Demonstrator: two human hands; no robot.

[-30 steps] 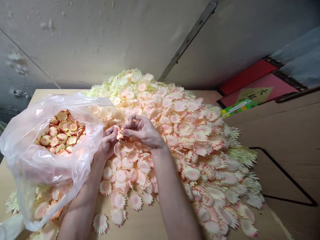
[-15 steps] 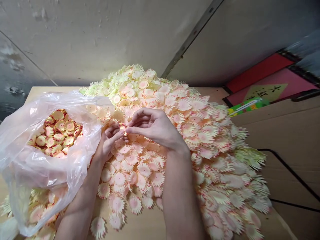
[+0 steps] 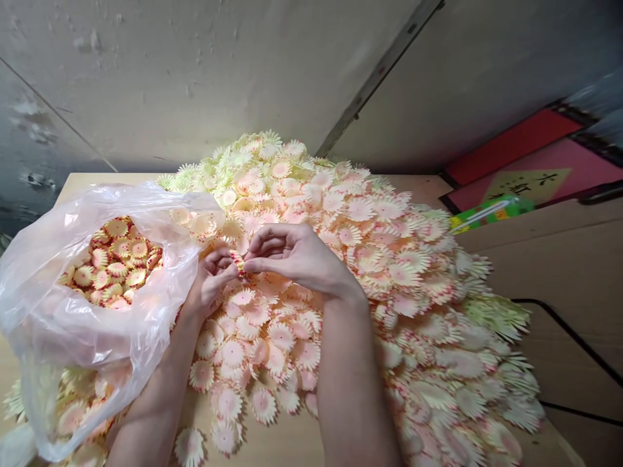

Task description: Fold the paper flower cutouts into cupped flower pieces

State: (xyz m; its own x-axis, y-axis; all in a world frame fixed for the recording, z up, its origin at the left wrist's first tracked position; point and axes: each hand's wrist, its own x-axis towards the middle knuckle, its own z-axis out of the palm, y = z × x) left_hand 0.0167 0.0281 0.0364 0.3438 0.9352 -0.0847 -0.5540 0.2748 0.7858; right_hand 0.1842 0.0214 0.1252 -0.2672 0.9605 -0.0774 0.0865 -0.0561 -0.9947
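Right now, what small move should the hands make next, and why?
Perhaps a slight turn of the flower with the right hand: it sits roughly edge-on at the fingertips of that hand and the left hand, so its face is hard to see.

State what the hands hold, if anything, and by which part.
A small red-edged flower piece, held between left hand and right hand, apparently by its rim; exact finger contact is unclear.

Both hands (image 3: 306, 261) on one red-edged flower piece (image 3: 238, 261), above a petalled heap (image 3: 282, 335) beside a plastic bag (image 3: 97, 340)
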